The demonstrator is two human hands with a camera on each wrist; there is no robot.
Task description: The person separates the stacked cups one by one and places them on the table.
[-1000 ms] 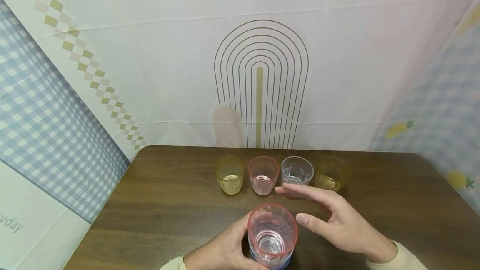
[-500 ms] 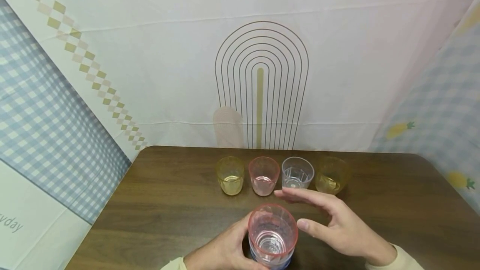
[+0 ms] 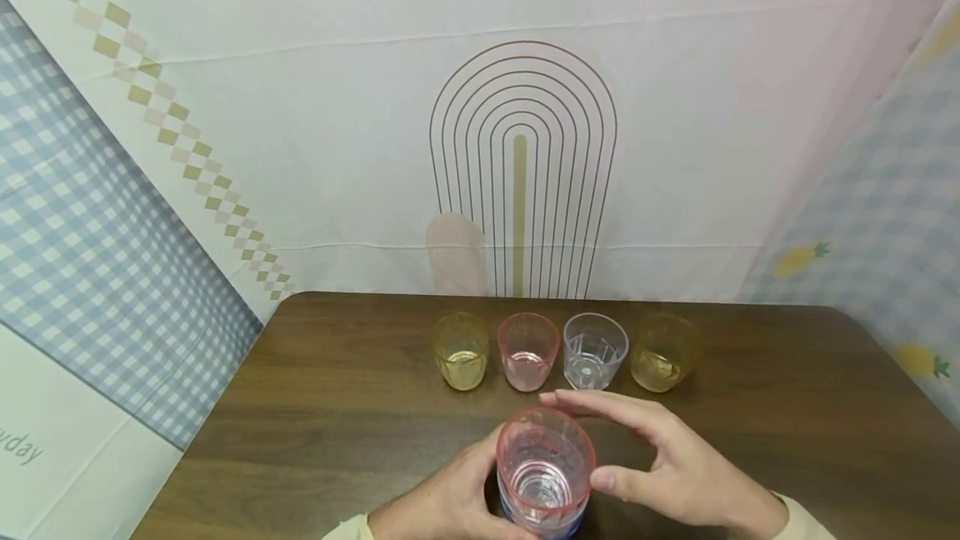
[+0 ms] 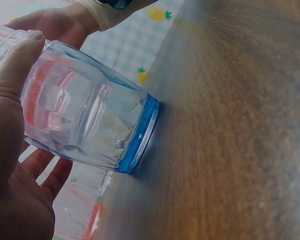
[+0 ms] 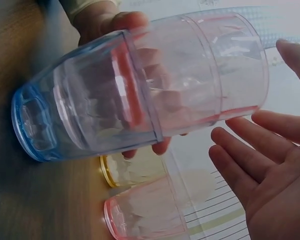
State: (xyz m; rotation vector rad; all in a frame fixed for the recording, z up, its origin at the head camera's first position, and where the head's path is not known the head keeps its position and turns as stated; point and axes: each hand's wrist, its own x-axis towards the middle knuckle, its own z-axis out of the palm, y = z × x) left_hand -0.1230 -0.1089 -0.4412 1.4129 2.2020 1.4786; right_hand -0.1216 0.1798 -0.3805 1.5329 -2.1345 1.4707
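Observation:
A stack of nested see-through cups (image 3: 542, 486) stands at the near edge of the view, a pink-rimmed one on top and a blue-based cup (image 5: 35, 122) at the bottom. My left hand (image 3: 450, 494) grips the stack from the left side, thumb in front and fingers behind. Held around the upper right of the stack is my right hand (image 3: 667, 461), its fingers extended and the thumb tip right at the pink rim. In the right wrist view, the fingertips of that hand lie close beside the top cup. The blue base meets the wooden tabletop in the left wrist view.
Behind the stack, a row of single cups stands upright: a yellow cup (image 3: 461, 352), a pink cup (image 3: 527, 354), a clear cup (image 3: 594, 352) and an amber cup (image 3: 662, 354). The brown table (image 3: 315, 415) ends at a patterned cloth backdrop (image 3: 337, 148).
My right hand has moved down and slightly left, closer to the rim of the stack, uncovering the clear cup behind. The left hand and the stack stay where they were.

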